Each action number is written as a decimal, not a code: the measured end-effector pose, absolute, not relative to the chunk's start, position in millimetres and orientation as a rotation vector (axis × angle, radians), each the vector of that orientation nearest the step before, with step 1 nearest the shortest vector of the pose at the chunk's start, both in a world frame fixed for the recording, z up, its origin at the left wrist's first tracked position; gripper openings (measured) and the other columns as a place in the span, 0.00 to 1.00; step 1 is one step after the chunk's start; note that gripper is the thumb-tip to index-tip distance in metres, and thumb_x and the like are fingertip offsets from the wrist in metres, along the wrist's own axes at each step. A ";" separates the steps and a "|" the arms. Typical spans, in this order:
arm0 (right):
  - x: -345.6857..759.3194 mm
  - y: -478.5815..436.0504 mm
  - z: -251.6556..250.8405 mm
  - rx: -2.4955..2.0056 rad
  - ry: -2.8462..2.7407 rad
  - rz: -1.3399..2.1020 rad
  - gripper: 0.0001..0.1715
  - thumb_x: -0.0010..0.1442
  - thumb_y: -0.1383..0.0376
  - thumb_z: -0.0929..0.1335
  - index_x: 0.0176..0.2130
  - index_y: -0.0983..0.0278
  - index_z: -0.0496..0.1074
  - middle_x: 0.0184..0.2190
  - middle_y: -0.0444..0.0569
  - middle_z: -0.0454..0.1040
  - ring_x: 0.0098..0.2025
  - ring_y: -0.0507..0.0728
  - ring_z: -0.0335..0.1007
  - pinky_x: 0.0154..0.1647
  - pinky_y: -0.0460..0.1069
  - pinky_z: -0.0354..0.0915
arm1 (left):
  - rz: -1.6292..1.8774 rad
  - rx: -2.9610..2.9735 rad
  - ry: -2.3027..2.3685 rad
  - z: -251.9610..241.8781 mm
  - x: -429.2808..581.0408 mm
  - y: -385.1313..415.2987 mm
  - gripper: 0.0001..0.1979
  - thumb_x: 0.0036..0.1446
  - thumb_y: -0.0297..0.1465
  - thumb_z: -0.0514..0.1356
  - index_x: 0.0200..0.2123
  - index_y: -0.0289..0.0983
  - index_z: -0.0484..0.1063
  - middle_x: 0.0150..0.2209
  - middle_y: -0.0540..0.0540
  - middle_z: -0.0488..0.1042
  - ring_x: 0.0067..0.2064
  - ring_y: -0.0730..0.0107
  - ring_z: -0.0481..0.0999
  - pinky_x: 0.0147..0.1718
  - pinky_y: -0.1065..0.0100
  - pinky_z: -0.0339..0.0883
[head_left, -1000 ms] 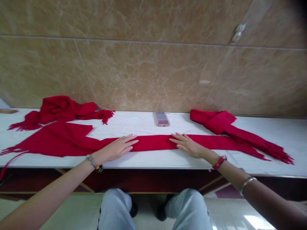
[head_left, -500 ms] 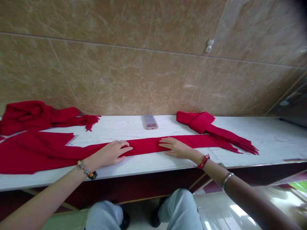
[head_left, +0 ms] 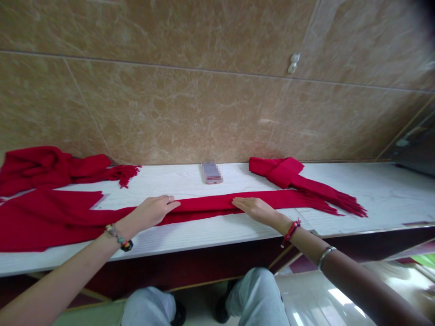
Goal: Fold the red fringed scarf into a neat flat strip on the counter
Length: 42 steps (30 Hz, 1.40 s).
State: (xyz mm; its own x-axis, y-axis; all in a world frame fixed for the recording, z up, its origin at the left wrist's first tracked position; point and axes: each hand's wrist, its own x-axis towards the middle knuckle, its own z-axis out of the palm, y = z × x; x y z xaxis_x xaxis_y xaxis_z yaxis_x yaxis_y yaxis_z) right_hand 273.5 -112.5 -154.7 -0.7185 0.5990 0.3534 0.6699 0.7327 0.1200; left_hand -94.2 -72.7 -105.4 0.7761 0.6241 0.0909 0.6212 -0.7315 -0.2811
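Note:
A long red scarf (head_left: 204, 207) lies along the white tabletop, narrow in the middle and spread wide at the left, with its fringe at the right. My left hand (head_left: 154, 212) is closed on the scarf's narrow stretch left of centre, thumb and fingers pinching the cloth. Right of centre, my right hand (head_left: 253, 209) is closed on the same strip, its fingers together at the upper layer. Between the hands the upper layer is raised a little, and a lower layer shows along the near side.
A crumpled red scarf (head_left: 37, 170) lies at the back left. Against the tiled wall (head_left: 190, 108) are a phone (head_left: 212, 173) at the centre and a knotted red scarf (head_left: 282, 174) to its right. The table's front edge (head_left: 190, 248) runs above my knees.
Both hands have gone from lying spread on the scarf to pinching it. The cloth between them has lifted into a fold. My left hand has shifted slightly left, my right hand slightly right.

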 end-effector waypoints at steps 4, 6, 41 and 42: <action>278.8 -113.0 -154.3 -0.979 -2.597 -0.261 0.25 0.61 0.74 0.55 0.57 0.66 0.58 0.56 0.56 0.61 0.59 0.58 0.51 0.57 0.56 0.57 | -0.126 -2.638 -0.921 -113.5 -98.7 -71.7 0.21 0.55 0.17 0.46 0.48 0.39 0.68 0.40 0.41 0.71 0.43 0.63 0.69 0.43 0.63 0.64; 280.8 -113.2 -154.0 -0.960 -2.650 -0.141 0.26 0.61 0.75 0.55 0.58 0.63 0.57 0.57 0.52 0.60 0.59 0.56 0.52 0.57 0.55 0.57 | -0.090 -2.733 -0.899 -119.7 -103.0 -72.0 0.24 0.53 0.16 0.47 0.50 0.41 0.67 0.40 0.43 0.70 0.42 0.66 0.70 0.42 0.66 0.64; 272.8 -122.0 -149.8 -1.000 -2.408 0.244 0.14 0.57 0.69 0.62 0.41 0.64 0.74 0.46 0.54 0.72 0.51 0.56 0.65 0.54 0.54 0.60 | 0.000 -3.242 -0.548 -130.7 -35.4 -83.3 0.21 0.64 0.36 0.43 0.60 0.50 0.49 0.62 0.54 0.47 0.63 0.64 0.41 0.59 0.57 0.33; 266.2 -119.4 -147.3 -1.019 -2.399 0.217 0.15 0.58 0.68 0.62 0.42 0.64 0.73 0.47 0.54 0.71 0.52 0.57 0.64 0.55 0.55 0.59 | 0.000 -3.234 -0.560 -130.6 -34.9 -83.7 0.21 0.64 0.37 0.43 0.60 0.50 0.49 0.63 0.54 0.46 0.63 0.63 0.40 0.59 0.56 0.32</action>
